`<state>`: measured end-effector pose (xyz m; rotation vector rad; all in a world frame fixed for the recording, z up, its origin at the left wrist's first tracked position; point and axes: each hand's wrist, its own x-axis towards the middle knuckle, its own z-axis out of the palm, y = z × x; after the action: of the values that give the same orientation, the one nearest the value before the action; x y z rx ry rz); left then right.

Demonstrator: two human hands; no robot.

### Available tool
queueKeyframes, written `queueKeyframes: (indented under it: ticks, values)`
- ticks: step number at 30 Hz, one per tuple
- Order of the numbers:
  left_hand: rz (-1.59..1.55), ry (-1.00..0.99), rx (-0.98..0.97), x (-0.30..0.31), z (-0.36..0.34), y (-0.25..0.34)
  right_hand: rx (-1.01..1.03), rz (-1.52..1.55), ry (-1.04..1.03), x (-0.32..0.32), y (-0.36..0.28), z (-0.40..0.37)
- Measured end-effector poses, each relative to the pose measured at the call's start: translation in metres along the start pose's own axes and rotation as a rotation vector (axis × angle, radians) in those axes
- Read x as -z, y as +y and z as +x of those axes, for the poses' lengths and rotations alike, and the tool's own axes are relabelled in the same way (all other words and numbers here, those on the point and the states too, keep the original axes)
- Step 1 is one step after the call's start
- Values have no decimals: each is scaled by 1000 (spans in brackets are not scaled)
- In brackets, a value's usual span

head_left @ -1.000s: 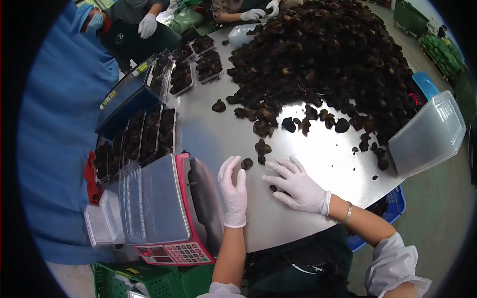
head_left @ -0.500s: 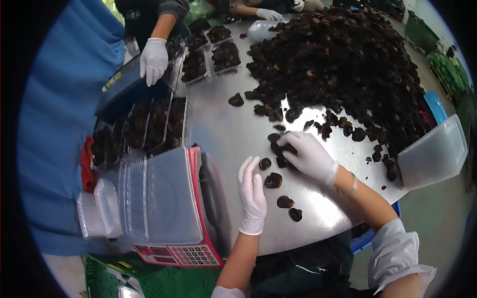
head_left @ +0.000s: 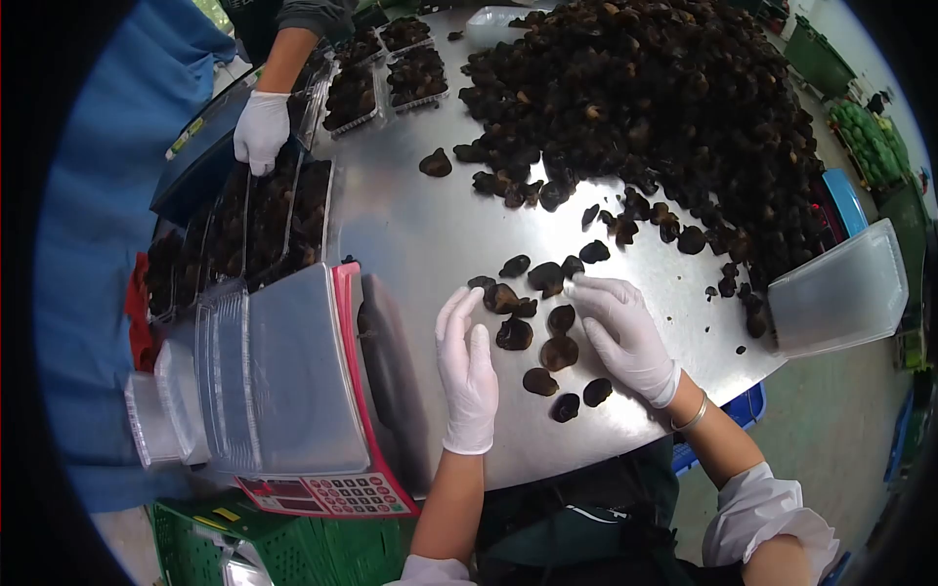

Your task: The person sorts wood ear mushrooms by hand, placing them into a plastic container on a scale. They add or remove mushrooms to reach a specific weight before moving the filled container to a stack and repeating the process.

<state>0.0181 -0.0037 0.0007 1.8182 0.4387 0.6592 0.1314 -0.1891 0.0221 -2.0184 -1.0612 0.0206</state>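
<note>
A loose group of dark brown, frilly wood ear mushrooms (head_left: 514, 333) lies on the metal table between my two gloved hands. My left hand (head_left: 467, 371) rests at the left side of this group, thumb and fingers apart, fingertips right at the nearest mushroom. At the group's right side is my right hand (head_left: 630, 342), palm turned inward and thumb apart from the fingers. Its fingertips are beside a dark mushroom (head_left: 547, 279) at the top of the group. Neither hand holds anything. Two more pieces (head_left: 565, 407) lie lower, towards the table's near edge.
A big heap of mushrooms (head_left: 645, 107) covers the far right of the metal table (head_left: 391, 205). To my left stands a red-edged scale (head_left: 357, 495) with plastic lids on it. Filled trays (head_left: 418, 75) stand farther back, near another person's gloved hand (head_left: 262, 132). A clear tub (head_left: 838, 293) sits right.
My right hand has drawn back from over a cluster of mushrooms and opened; the pieces now lie spread out between my hands. The other person's hand has moved down to the filled trays.
</note>
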Motion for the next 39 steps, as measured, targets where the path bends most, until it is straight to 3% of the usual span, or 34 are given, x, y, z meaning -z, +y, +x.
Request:
queueKeyframes:
  ticks: [3,7,10,13,15,17,19,21,29,31,33,34,37,39]
  values:
    - [19,-11,48,-1,1,3,-13,-56,152,-14,-8,8]
    - [-40,26,26,-6,2,0,114,-36,92,-24,-5,36]
    - [-32,51,14,-3,6,-10,173,-224,-87,-39,-14,54]
    - [-56,86,31,-1,4,-13,141,-262,-166,-49,0,64]
    - [-91,114,49,-3,5,-13,134,-232,-94,-43,4,62]
    - [-123,106,62,-5,5,-14,-162,292,-98,-30,1,55]
    - [-112,85,63,-7,6,-10,-231,462,-21,-20,-7,43]
    - [-95,48,74,-8,3,-5,-510,895,-132,-1,-19,32]
    - [-88,46,79,-9,3,-4,-456,1276,-139,7,-30,6]
    - [-79,44,59,-8,4,-5,-484,1281,-80,7,-31,-2]
    - [-69,41,50,-7,4,-6,-370,1514,26,13,-15,-20]
    - [-59,42,43,-7,4,-6,-519,1576,225,15,-18,-34]
    - [-47,30,69,-8,2,-3,-290,1763,397,23,7,-70]
    - [-57,42,64,-10,2,-2,-444,1553,597,34,4,-94]
